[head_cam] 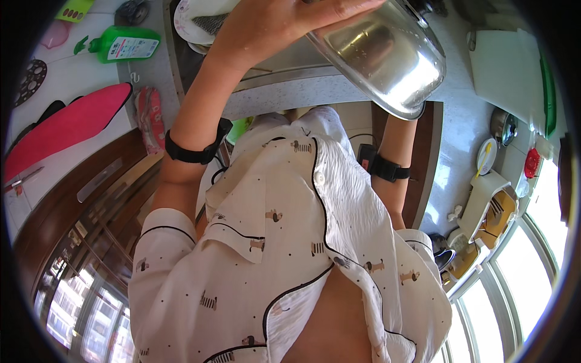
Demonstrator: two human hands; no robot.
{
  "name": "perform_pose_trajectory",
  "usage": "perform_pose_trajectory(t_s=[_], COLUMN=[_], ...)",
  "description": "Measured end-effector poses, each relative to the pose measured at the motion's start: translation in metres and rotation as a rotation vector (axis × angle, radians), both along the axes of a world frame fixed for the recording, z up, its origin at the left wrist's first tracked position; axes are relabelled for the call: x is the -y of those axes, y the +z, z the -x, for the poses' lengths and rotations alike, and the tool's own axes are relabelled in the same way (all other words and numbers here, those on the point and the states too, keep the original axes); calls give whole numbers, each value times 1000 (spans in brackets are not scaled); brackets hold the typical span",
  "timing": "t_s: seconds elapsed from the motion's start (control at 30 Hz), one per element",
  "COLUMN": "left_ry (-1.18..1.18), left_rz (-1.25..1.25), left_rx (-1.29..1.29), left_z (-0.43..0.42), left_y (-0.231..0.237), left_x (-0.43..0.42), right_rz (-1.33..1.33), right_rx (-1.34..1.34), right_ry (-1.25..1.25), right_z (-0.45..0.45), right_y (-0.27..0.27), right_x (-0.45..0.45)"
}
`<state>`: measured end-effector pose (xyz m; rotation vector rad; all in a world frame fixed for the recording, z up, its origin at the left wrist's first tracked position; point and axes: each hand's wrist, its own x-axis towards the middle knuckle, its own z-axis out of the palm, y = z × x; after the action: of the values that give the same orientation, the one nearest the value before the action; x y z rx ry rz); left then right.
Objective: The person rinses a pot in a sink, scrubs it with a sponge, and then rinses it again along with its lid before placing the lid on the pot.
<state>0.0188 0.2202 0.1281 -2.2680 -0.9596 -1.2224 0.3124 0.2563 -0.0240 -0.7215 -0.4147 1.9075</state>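
A shiny stainless steel pot [386, 59] is held tilted over the counter's front edge, at the upper right. My left hand [313, 16] lies across its upper left side, gripping it with the fingers stretched along the metal; the frame's top edge cuts off part of this hand. Behind the pot my right hand is hidden; only the forearm shows below the rim. Water drops dot the pot's wall. To the left of the pot, beyond my left wrist, a patterned white plate [184, 22] rests over the sink [268, 75] with a dark mesh scrubber [210, 22] on it.
On the left are a green pump bottle [131, 44], a pink oval item [72, 131] and a folded cloth [150, 115]. Along the right counter stand a white board [504, 68], a small steel pot [501, 126], a dish [486, 156] and a utensil rack [483, 204].
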Motion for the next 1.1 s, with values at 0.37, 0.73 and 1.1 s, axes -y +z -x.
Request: perform_pose_trajectory(t_s=[0.37,0.73,1.1], left_ry=[1,103,167], left_rz=[35,113,-198], left_rx=[41,-37,-259], left_z=[13,55,53], left_y=[0,-13,12], left_x=[22,41,41], right_rz=[-48,-833,-881], right_rx=[777,1294,1271], right_ry=[3,54,243], right_z=[-7,67,106], right_y=[-4,149,173], right_x=[-10,-20,0])
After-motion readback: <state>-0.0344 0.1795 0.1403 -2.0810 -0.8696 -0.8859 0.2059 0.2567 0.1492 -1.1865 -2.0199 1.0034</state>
